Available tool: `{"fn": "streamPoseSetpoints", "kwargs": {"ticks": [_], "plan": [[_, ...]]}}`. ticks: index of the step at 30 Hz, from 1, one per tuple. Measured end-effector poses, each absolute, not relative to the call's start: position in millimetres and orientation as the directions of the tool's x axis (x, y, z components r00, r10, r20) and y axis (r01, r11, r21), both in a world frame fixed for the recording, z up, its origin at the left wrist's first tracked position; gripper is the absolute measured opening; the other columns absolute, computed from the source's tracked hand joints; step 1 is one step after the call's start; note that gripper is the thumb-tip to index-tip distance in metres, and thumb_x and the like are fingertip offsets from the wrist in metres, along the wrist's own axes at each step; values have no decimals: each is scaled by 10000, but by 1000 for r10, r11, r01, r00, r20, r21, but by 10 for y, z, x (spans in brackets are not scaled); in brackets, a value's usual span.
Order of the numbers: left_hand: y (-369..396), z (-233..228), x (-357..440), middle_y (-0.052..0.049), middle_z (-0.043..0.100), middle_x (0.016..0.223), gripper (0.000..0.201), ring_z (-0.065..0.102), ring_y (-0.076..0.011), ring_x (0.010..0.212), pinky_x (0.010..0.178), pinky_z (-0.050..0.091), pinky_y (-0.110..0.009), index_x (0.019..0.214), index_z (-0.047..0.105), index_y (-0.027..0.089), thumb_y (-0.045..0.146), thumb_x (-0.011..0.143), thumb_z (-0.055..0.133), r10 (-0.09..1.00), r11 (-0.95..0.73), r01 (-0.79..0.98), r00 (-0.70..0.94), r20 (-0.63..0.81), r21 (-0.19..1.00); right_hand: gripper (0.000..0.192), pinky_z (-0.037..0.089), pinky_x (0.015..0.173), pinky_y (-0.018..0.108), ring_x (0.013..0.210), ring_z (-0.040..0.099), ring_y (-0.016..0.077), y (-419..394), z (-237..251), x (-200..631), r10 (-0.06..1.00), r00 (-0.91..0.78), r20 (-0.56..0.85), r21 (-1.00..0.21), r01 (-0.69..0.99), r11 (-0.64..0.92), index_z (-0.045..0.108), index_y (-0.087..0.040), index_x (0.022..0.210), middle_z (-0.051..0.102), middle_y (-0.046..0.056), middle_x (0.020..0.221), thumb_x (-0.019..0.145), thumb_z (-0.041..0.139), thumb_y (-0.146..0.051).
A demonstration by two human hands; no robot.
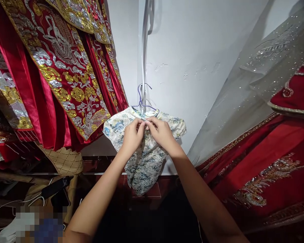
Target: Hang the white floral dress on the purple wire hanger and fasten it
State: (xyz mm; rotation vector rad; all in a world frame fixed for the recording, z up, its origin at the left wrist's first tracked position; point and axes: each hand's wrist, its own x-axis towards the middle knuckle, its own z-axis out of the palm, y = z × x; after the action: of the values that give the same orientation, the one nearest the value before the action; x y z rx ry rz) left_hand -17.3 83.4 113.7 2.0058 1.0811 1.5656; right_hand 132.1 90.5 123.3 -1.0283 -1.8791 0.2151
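Observation:
A short-sleeved garment (147, 172) in pale cloth with a blue floral print hangs against the wall on a purple hanger (140, 98). Both of my hands meet just below its neckline. My left hand (134, 132) pinches the cloth at the front opening between thumb and fingertips. Close beside it, my right hand (160, 131) pinches the other side of the same opening, thumbs nearly touching. Whatever small fastening may lie between the fingertips is too small to make out.
Red garments with gold and silver embroidery (63, 71) hang at the left. At the right are a sheer sparkling veil (271, 50) and a beaded red garment (281, 152). A wooden chair (72, 192) with cables and a black device (55, 187) stands lower left.

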Motion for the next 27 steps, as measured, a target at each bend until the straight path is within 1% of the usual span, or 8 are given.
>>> {"fn": "streamPoseSetpoints", "kwargs": {"ticks": [4,11,13,16,19,23,25,27], "plan": [[863,1102,-121,-26,686,785,286,595,-150,686,654,432,-254,854,652,172,400,966,519,753,-639,267,27,657,721,254,461,686,292,721,655,200,908,1246,1359,716,-212,666,-542,523,658,728,-213,1052,720,41,794,966,502,-291],[914,1017,-74,-26,654,768,265,588,-143,704,659,435,-242,841,641,164,394,944,559,753,-658,16,2,658,753,270,475,694,310,747,676,219,908,1216,1363,724,-163,671,-559,529,638,746,-250,1078,741,39,821,963,512,-321],[978,973,-85,-18,639,748,263,571,-136,676,640,423,-237,820,621,168,393,941,561,752,-659,30,7,659,752,259,469,687,305,752,671,218,910,1210,1331,717,-129,685,-545,562,622,748,-260,1060,740,36,829,960,519,-328],[1120,795,-105,-15,635,739,260,567,-139,662,627,409,-236,827,606,171,405,931,566,770,-629,133,-30,637,766,238,458,667,293,709,650,200,935,1233,1267,686,-72,724,-528,583,618,744,-238,1007,722,32,787,951,537,-341],[1208,429,-105,-15,631,717,276,571,-150,672,645,402,-243,798,613,170,412,922,561,825,-547,256,2,565,797,263,454,638,283,664,621,172,976,1323,1250,623,29,782,-545,518,660,719,-208,999,682,26,741,969,507,-360],[1104,-165,-101,-3,589,638,327,542,-156,632,636,389,-253,706,593,174,419,919,547,884,-465,329,119,452,822,278,467,641,288,707,613,164,974,1482,1415,537,179,825,-554,444,704,696,-199,1028,675,40,825,973,500,-389],[1032,-346,-130,-24,627,731,293,571,-170,705,683,417,-265,786,622,174,422,923,544,887,-460,316,111,449,830,268,481,694,308,772,615,178,917,1511,1571,507,203,838,-538,470,700,703,-204,1001,671,49,866,958,530,-403],[1019,-380,-186,-60,646,905,264,593,-192,838,772,445,-292,961,626,180,431,919,558,882,-454,311,25,471,835,237,486,788,339,885,607,202,828,1480,1751,482,218,848,-523,488,699,710,-216,949,651,56,920,928,577,-410]]}}
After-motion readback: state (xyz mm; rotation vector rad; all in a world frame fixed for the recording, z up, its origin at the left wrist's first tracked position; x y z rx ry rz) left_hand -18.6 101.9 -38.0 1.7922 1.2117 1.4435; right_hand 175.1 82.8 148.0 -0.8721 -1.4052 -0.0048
